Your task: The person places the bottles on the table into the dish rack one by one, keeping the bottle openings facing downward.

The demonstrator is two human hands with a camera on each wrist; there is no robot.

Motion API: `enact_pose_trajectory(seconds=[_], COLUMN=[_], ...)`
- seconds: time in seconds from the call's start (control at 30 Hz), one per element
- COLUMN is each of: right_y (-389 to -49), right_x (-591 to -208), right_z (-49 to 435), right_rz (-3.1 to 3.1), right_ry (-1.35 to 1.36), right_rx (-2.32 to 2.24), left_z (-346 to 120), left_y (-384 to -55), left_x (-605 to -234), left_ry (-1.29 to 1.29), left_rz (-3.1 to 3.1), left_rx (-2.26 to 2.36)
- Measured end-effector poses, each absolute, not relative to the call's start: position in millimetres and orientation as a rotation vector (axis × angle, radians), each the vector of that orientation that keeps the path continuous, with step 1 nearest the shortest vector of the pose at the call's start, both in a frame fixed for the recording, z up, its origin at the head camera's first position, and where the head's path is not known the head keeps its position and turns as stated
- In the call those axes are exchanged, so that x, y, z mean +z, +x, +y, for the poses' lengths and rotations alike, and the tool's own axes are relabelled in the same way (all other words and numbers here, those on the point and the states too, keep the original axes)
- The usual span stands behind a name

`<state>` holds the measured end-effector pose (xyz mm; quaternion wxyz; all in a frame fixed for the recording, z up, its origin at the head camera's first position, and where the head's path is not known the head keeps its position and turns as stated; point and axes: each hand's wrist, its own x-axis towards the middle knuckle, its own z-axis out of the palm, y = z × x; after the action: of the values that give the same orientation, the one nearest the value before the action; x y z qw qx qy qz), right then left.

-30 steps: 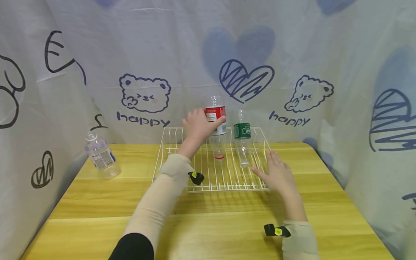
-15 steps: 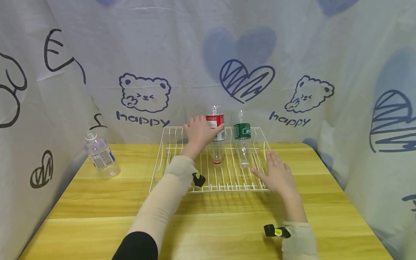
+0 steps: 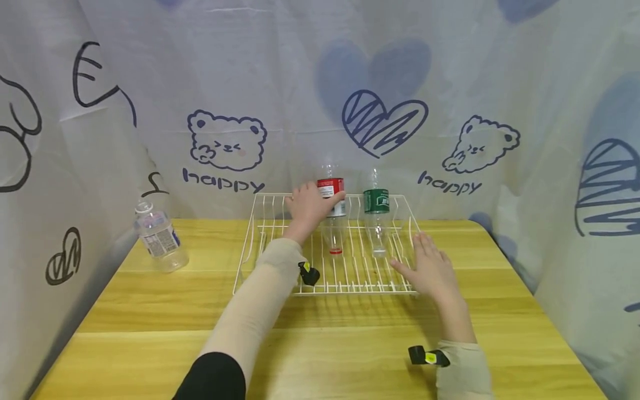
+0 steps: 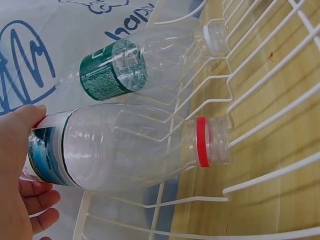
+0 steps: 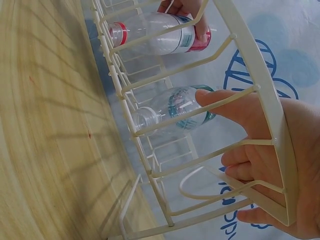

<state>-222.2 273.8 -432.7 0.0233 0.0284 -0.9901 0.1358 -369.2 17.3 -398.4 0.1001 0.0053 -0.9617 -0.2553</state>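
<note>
My left hand (image 3: 308, 210) grips a clear plastic bottle with a red-and-white label (image 3: 333, 189), thumb on one side and fingers on the other. The bottle stands upside down in a white wire dish rack (image 3: 345, 291). In the left wrist view its open neck with a red ring (image 4: 202, 141) points down among the wires. Beside it, another upside-down bottle with a green label (image 3: 376, 201) stands in the rack. My right hand (image 3: 431, 270) lies against the rack's right side with straight fingers. In the right wrist view its thumb reaches towards the green-labelled bottle (image 5: 185, 107).
A third clear bottle (image 3: 161, 239) with a white-and-blue label stands upright on the wooden table (image 3: 350, 350), left of the rack. A pale curtain (image 3: 300, 66) with drawn hearts and bears hangs behind the table and along both sides.
My left hand has lowered the red-labelled bottle and its neck has come slightly nearer to me in the rack. The right hand keeps its place by the rack. The view has shifted slightly.
</note>
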Motion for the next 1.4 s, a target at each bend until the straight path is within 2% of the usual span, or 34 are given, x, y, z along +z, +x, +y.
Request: enact_pose_trajectory(seconds=[1.4], right_y=[-224], right_x=[-436], right_z=[276], right_rz=[-3.07], right_ry=[0.106], right_rx=[0.405], left_z=[44], left_y=[-387], left_x=[-408], left_ry=[0.021], left_rz=[-2.882], left_rx=[-0.502])
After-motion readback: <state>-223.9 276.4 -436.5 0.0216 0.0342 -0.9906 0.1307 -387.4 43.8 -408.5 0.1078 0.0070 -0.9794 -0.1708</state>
